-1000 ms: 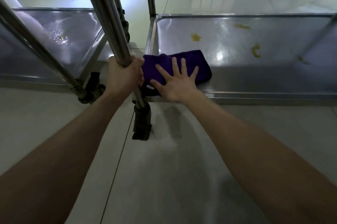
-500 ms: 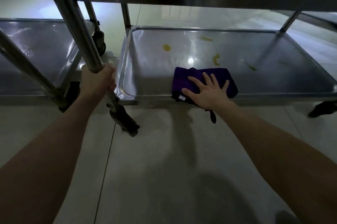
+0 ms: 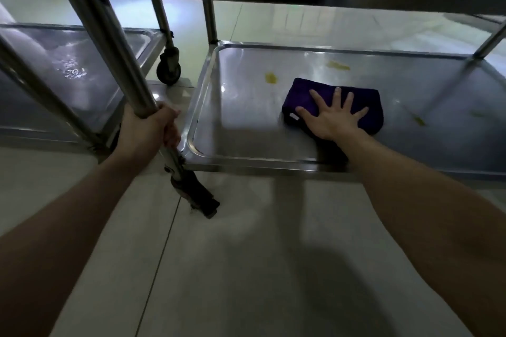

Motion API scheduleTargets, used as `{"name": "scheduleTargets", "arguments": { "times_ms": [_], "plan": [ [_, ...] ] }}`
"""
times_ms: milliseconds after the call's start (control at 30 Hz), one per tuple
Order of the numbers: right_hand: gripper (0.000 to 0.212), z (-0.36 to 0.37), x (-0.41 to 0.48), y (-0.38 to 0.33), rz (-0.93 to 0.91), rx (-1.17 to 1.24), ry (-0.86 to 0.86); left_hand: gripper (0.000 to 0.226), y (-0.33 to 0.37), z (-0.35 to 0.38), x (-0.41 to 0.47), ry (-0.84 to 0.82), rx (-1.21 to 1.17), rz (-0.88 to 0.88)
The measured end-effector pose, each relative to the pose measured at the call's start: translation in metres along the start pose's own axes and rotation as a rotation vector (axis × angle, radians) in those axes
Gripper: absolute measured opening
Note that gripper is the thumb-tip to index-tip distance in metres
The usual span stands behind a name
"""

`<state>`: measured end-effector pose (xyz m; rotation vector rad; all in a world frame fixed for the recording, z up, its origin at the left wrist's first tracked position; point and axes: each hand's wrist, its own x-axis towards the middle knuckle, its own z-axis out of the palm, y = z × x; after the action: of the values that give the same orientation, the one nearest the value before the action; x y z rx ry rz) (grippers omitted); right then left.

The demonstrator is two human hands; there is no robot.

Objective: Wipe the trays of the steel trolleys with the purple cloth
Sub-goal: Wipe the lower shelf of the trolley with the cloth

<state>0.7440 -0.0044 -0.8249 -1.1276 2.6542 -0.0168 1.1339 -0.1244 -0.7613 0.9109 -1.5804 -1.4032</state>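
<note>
Head view: lower trolley tray (image 3: 246, 142) partly wiped, stains left.
Purple cloth (image 3: 306, 95) lies mid-tray under the right hand (image 3: 331, 117), whose spread, straight fingers press it flat. The left hand (image 3: 147, 131) curls round the trolley post (image 3: 109, 35). Yellow stains (image 3: 271, 77) at the cloth's 10, 12 and 3 o'clock are not yet wiped.

Pale floor tiles (image 3: 232, 227) lie below the left hand (image 3: 147, 131), crossed by a grout line (image 3: 167, 240). Yellowish smears (image 3: 271, 77), perhaps food, sit beyond the right hand (image 3: 332, 117).
</note>
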Motion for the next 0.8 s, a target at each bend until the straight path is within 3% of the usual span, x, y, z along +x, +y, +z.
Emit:
{"name": "scheduleTargets", "arguments": {
  "times_ms": [233,367,533,667,800],
  "plan": [
    [0.098,0.02,-0.023,-0.165,-0.301,-0.02,-0.012,0.048,0.0,0.0,0.0,0.008,0.036,-0.015],
    [0.087,0.041,-0.077,-0.207,-0.419,-0.029,0.009,0.048,0.006,-0.001,-0.004,-0.018,0.065,-0.014],
    [0.072,0.042,-0.107,-0.167,-0.514,0.008,-0.068,0.036,0.006,0.0,-0.006,0.03,0.114,-0.041],
    [0.07,0.033,-0.108,-0.089,-0.42,0.064,-0.099,0.026,0.003,-0.002,-0.004,0.115,0.246,-0.047],
    [0.078,0.015,-0.101,0.004,-0.288,-0.004,-0.119,0.058,0.007,0.002,-0.008,0.283,0.471,-0.121]
  ]
}}
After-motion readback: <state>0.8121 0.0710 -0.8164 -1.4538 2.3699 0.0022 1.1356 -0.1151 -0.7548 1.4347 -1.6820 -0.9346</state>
